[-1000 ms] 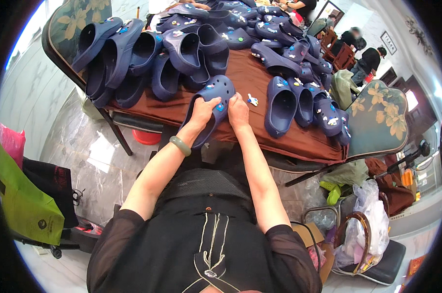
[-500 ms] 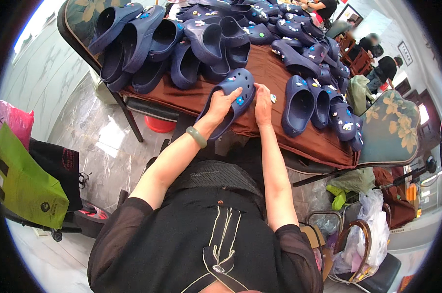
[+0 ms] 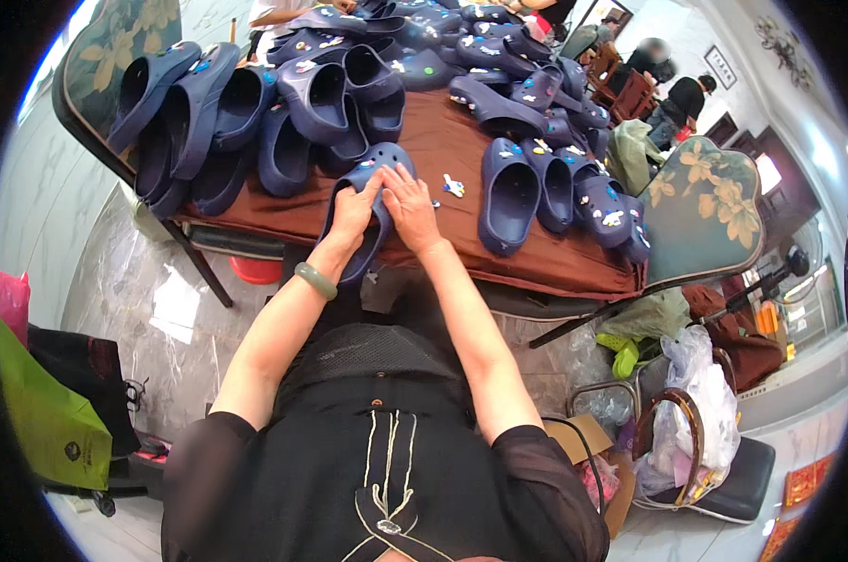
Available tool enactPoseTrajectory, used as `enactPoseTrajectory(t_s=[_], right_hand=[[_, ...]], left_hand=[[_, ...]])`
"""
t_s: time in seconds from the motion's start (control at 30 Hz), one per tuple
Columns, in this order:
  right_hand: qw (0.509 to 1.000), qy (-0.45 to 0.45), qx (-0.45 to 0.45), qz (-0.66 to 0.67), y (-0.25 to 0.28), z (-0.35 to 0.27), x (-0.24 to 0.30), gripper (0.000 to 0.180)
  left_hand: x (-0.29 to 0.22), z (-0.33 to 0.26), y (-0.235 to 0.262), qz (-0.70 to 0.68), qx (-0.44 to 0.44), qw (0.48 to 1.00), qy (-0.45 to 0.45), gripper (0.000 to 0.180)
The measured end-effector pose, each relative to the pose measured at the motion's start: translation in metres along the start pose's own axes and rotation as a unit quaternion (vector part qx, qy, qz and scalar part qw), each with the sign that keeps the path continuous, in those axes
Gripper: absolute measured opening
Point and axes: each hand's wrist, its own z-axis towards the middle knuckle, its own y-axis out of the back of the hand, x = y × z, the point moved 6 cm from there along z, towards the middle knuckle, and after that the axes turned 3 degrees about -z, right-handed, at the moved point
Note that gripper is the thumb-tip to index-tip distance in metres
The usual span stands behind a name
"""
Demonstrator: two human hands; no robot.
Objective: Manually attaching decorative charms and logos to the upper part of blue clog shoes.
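Note:
A navy blue clog (image 3: 384,155), its toe pierced with round holes, is held at the table's near edge, toe pointing away. My left hand (image 3: 352,212) is closed around its left side, with fingers partly hidden by the clog. My right hand (image 3: 411,211) lies over the right side of its toe, fingers bent onto the top and meeting my left fingertips; its thumb is hidden. A small white-and-coloured charm (image 3: 454,186) lies on the brown cloth right of my right hand. What sits under my fingers cannot be made out.
Piled clogs (image 3: 316,103) fill the table's left side. More decorated clogs (image 3: 510,197) stand in a row at the right. Brown cloth (image 3: 443,248) covers the table. Patterned chair backs (image 3: 710,211) flank it. Bags hang at left; a plastic-covered chair (image 3: 700,403) stands at right. Other people sit beyond.
My right hand has moved from beside the clog's edge onto its toe, against my left hand. The view has shifted, so the table appears further left. The charm near my right hand is now fully visible.

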Motion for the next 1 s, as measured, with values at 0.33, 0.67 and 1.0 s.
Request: enactPoseTrajectory(t_s=[0.33,0.67,1.0], right_hand=[[0.968,-0.129,-0.188,0.104,0.021,0.001,-0.027,0.027],[0.92,-0.317,-0.008,-0.231,0.024,-0.019,-0.105,0.029],[0.994,-0.04,0.081,0.067,0.043,0.044,-0.029,0.039]], left_hand=[[0.006,0.004,-0.006,0.056,0.009,0.998,-0.031,0.025],[-0.015,0.001,-0.002,0.172,0.188,0.965,0.07,0.032],[-0.015,-0.009,-0.004,0.106,0.228,0.968,0.022,0.032]])
